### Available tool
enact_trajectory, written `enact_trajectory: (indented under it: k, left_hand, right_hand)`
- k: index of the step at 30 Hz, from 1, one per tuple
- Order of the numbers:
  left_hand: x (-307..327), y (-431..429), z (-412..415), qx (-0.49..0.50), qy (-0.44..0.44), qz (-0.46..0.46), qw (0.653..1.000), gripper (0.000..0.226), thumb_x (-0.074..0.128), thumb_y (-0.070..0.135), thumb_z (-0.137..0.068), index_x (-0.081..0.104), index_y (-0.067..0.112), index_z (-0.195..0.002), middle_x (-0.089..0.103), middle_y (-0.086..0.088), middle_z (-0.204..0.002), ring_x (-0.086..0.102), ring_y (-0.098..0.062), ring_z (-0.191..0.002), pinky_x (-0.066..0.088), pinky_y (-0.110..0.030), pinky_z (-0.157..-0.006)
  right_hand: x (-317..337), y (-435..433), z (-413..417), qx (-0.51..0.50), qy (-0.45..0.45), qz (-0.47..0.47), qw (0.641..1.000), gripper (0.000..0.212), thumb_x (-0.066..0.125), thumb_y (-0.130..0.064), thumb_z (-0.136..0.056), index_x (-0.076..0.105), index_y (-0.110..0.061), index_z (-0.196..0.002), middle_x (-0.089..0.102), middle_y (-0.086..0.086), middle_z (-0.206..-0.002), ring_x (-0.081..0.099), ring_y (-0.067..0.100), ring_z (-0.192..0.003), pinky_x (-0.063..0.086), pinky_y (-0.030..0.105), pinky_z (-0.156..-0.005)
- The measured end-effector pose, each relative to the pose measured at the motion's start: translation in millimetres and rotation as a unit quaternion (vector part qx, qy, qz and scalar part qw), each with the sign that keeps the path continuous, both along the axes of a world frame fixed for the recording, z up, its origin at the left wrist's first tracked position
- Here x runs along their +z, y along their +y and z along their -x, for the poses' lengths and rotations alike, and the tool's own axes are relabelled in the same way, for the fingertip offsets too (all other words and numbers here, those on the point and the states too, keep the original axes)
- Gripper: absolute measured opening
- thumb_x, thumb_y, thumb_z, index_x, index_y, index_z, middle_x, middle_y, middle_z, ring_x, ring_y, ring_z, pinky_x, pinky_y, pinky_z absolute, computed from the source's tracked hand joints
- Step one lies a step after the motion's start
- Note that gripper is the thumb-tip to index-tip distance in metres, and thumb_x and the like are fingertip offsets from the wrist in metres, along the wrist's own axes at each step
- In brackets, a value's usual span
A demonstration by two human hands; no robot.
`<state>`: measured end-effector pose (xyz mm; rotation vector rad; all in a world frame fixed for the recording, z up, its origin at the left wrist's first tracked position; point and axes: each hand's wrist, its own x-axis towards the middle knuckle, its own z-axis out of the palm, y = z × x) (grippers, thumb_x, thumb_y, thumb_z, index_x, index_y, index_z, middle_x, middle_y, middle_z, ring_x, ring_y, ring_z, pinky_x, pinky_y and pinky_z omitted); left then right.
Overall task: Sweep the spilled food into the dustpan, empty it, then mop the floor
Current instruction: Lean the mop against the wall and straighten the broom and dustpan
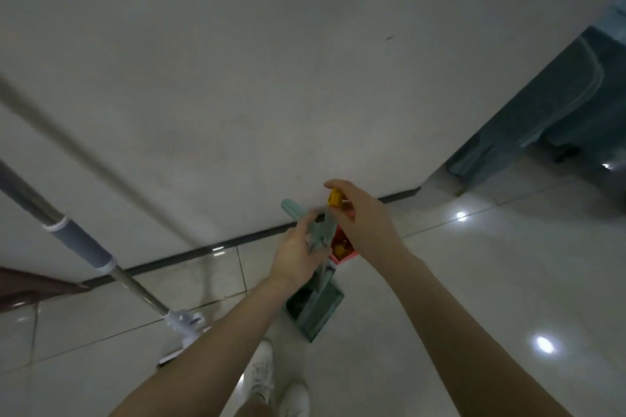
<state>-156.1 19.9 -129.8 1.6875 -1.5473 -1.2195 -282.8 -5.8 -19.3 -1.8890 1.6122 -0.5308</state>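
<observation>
A mop (78,246) leans against the wall (305,44). The left hand (298,256) is at the green dustpan (321,305) handle, but blur hides its grip. The pan stands on the floor (474,281). The right hand (364,218) pinches a yellow piece (335,198) near a pink bin (346,257) holding food (338,245).

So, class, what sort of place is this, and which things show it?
Probably a room or corridor indoors, perhaps a home: glossy tiled floor, a white wall with dark skirting, and a mop beside it.
</observation>
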Motion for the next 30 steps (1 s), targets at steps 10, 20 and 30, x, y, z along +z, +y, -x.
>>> enact_trajectory:
  k: [10, 20, 30]
  left_hand:
    - [-43.3, -61.3, 3.6, 0.025, 0.033, -0.097, 0.994, 0.043, 0.075, 0.042, -0.073, 0.059, 0.026, -0.11, 0.064, 0.005, -0.106, 0.061, -0.014, -0.09, 0.045, -0.023, -0.071]
    - [-48.8, -101.1, -44.3, -0.013, 0.043, -0.109, 0.993, 0.049, 0.083, 0.032, -0.068, 0.063, 0.023, -0.111, 0.064, 0.003, -0.111, 0.059, -0.014, -0.1, 0.051, -0.033, -0.089]
    - [-46.8, -136.2, -92.9, 0.026, 0.039, -0.094, 0.994, 0.04, 0.083, 0.024, -0.07, 0.065, 0.021, -0.106, 0.068, 0.003, -0.11, 0.06, -0.02, -0.107, 0.048, -0.044, -0.099]
  right_hand:
    - [-1.0, -31.5, -21.0, -0.032, -0.017, -0.03, 0.999, 0.031, 0.056, -0.016, -0.096, 0.055, -0.025, -0.126, 0.066, -0.002, -0.104, 0.063, 0.012, -0.094, 0.048, 0.018, -0.08]
    - [-3.5, -60.8, -54.9, -0.043, -0.022, -0.017, 0.999, 0.029, 0.059, -0.018, -0.096, 0.056, -0.02, -0.125, 0.064, -0.004, -0.11, 0.062, 0.01, -0.098, 0.05, 0.024, -0.089]
    - [-17.7, -101.6, -99.6, -0.019, -0.058, 0.033, 0.998, 0.03, 0.063, -0.024, -0.093, 0.058, -0.016, -0.121, 0.065, 0.001, -0.111, 0.063, 0.016, -0.098, 0.055, 0.037, -0.089]
